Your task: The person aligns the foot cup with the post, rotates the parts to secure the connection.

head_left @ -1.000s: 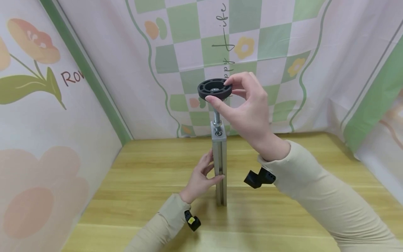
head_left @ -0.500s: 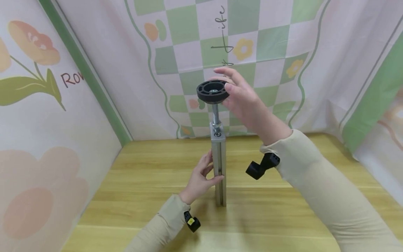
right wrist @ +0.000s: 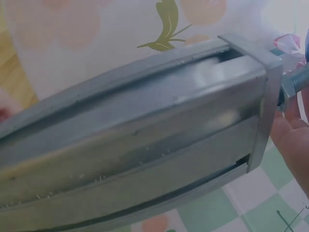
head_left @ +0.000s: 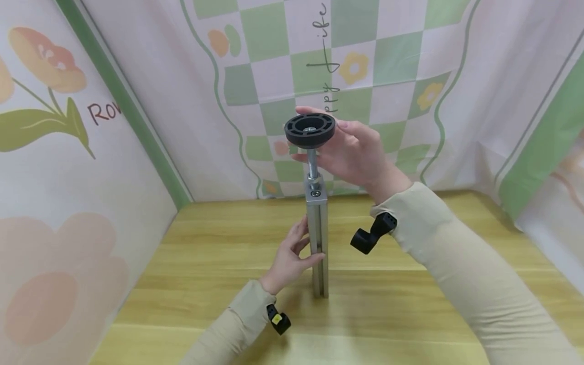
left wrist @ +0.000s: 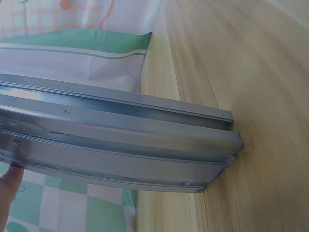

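Note:
A silver aluminium profile [head_left: 318, 225] stands upright on the wooden table, with an end plate [head_left: 316, 197] on top. Out of the plate rises a threaded rod [head_left: 312, 165] with a nut at its base. It carries a round black levelling foot [head_left: 310, 133]. My left hand [head_left: 285, 266] grips the profile at mid-height, thumb in front and fingers on the left and behind. My right hand [head_left: 358, 154] holds the levelling foot, thumb at its right edge and fingers behind, partly hidden. In the left wrist view, the profile's lower end [left wrist: 193, 150] meets the table.
The wooden table [head_left: 401, 304] spreads around the profile. Behind it hangs a green and white checked curtain [head_left: 397, 61], with a flower-print curtain [head_left: 59, 177] on the left. A black wrist camera [head_left: 374, 233] sits below my right cuff, another [head_left: 278, 319] on my left.
My right hand has shifted its grip on the levelling foot: the thumb went from the front rim to the right edge, the fingers further round behind. My left hand has stayed put.

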A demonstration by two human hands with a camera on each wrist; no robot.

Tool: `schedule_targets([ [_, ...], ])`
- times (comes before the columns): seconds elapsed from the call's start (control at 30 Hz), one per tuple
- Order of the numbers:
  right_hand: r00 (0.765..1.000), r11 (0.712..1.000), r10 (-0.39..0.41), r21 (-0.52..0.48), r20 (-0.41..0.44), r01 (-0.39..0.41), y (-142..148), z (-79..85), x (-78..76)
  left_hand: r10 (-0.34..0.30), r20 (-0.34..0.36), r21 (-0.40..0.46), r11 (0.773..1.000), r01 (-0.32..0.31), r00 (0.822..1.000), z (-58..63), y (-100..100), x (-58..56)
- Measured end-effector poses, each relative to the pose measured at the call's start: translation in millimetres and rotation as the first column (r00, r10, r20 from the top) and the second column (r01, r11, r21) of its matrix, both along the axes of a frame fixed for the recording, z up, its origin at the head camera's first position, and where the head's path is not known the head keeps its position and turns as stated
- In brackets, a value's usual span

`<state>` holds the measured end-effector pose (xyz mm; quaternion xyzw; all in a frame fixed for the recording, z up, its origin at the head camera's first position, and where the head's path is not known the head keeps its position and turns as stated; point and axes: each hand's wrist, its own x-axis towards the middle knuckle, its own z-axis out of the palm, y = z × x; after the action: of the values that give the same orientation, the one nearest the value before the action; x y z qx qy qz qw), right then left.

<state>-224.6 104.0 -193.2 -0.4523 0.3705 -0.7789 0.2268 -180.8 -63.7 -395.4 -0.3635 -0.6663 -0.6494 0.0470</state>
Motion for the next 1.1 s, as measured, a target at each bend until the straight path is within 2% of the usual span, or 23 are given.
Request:
schedule_targets([
  [0.13,0.998,0.997,0.059,-0.042,-0.005,-0.059,-5.1,-1.6,-2.8,0.001,-0.013,0.005,1.000,-0.001,1.000,-0.1,-0.7,-0.3],
  [0.23,0.998,0.997,0.058,-0.046,-0.010,-0.059,-7.9,-1.7,-3.1,0.001,-0.022,0.010,1.000,0.000,1.000,-0.2,-1.4,0.3],
  [0.53,0.993,0.994,-0.110,-0.020,-0.040,0.109,-6.2,1.0,2.1,-0.010,-0.043,0.019,1.000,0.011,0.999,-1.2,-1.8,-2.2],
  [0.67,0.984,0.988,-0.157,-0.023,-0.083,0.155,-3.8,-1.2,1.5,-0.012,-0.042,0.015,1.000,0.012,0.999,-2.0,-1.8,-1.8],
  [0.77,0.970,0.975,-0.221,-0.025,-0.099,0.220,-3.5,-3.1,1.5,-0.007,-0.029,0.011,1.000,0.007,1.000,-3.4,-1.9,-0.3],
  [0.83,0.953,0.957,-0.289,-0.024,-0.094,0.288,-4.1,-3.3,3.5,-0.006,-0.026,0.014,1.000,0.006,1.000,-4.5,-2.1,0.5],
  [0.9,0.923,0.927,-0.373,-0.015,-0.095,0.374,-5.1,-2.5,6.9,-0.005,-0.025,0.016,1.000,0.006,1.000,-5.5,-2.5,0.8],
  [1.0,0.857,0.863,-0.500,0.015,-0.126,0.506,-6.5,1.0,13.3,-0.006,-0.028,0.022,1.000,0.007,1.000,-5.9,-2.9,0.3],
  [1.1,0.797,0.803,-0.580,0.047,-0.169,0.595,-7.8,4.6,18.2,-0.004,-0.028,0.025,1.000,0.005,1.000,-5.1,-3.3,-0.3],
])
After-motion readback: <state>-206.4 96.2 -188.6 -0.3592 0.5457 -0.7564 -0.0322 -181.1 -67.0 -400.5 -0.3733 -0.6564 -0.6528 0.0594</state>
